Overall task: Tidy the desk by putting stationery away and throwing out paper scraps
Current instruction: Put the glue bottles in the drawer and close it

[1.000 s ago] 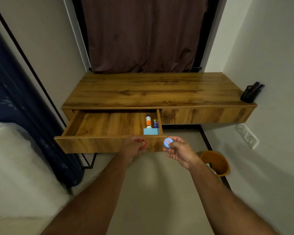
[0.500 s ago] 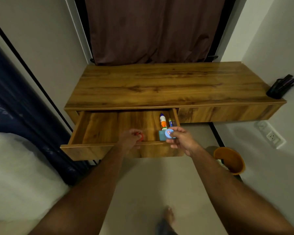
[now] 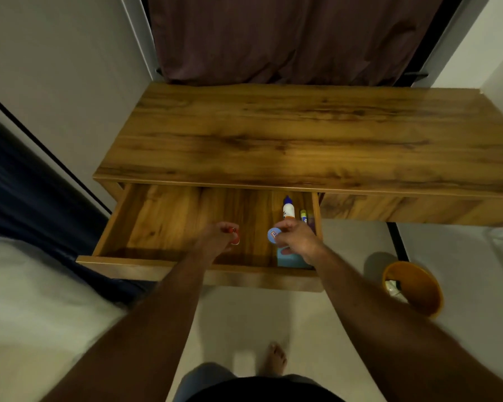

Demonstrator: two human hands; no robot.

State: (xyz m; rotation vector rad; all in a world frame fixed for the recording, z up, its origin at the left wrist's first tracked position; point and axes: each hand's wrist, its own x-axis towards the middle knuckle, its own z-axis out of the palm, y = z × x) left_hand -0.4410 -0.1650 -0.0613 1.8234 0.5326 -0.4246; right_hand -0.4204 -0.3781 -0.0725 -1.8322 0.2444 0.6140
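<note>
Over the open drawer [image 3: 163, 224], near its right front corner, the right hand [image 3: 298, 240] pinches a small blue disc [image 3: 274, 235] by its rim, seemingly light and rigid, while the left hand [image 3: 219, 237] grips a small red item [image 3: 235, 238].

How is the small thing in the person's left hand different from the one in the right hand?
The red item in the left hand is mostly hidden by curled fingers; the round blue item in the right hand shows its whole flat face. The blue item is larger and bears a small label; no label shows on the red one. The red item hangs over bare drawer floor, the blue one over a light blue box. Both are held above the open drawer.
</note>
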